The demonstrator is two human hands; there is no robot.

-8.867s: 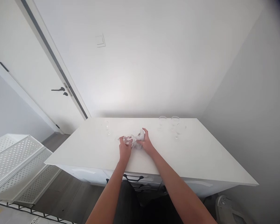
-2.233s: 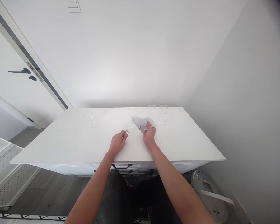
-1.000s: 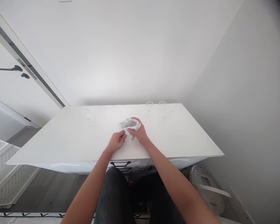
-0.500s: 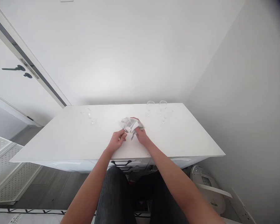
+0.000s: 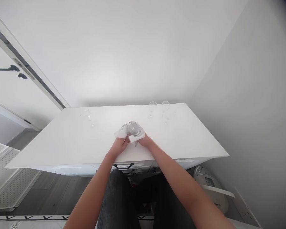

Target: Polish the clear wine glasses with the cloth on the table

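A clear glass is held over the middle of the white cabinet top, its round rim facing up toward me. A white cloth is wrapped around its sides. My left hand is closed at the lower left, on the cloth and what seems to be the glass's lower part. From the right, my right hand grips the glass through the cloth, most of its fingers hidden beneath it.
Three stemmed glasses stand at the back right, one of them here. Another glass is at the back left. A rice cooker sits below the cabinet's right end. Drawer handles line the front edge.
The glass has turned so its rim faces up more, and the cloth has spread left over my left fingers. My right fingers are now more covered. The view has shifted slightly.
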